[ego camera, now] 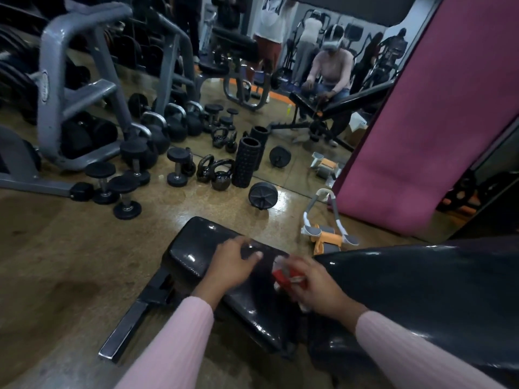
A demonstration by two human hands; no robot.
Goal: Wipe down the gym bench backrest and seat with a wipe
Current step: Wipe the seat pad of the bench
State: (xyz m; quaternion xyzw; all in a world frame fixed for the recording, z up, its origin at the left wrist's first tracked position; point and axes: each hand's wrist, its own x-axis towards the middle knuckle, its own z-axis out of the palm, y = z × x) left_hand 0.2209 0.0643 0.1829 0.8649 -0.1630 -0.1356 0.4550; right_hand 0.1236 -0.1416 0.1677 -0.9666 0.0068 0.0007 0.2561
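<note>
A black padded bench seat (pixel 196 248) lies low in the middle of the view, and its black backrest (pixel 421 299) rises to the right. My left hand (pixel 233 265) rests flat on the seat with fingers curled, holding nothing that shows. My right hand (pixel 311 282) hovers over the gap between seat and backrest, gripping a red and white wipe packet (pixel 286 275), blurred by motion. I cannot make out a loose wipe.
Dumbbells (pixel 123 192), kettlebells (pixel 219 175), a foam roller (pixel 247 164) and an ab wheel (pixel 262 195) lie on the floor ahead. An orange-grey ab roller (pixel 325 234) sits right of the seat. A pink mat (pixel 421 108) leans against the mirror. A grey rack (pixel 70 94) stands left.
</note>
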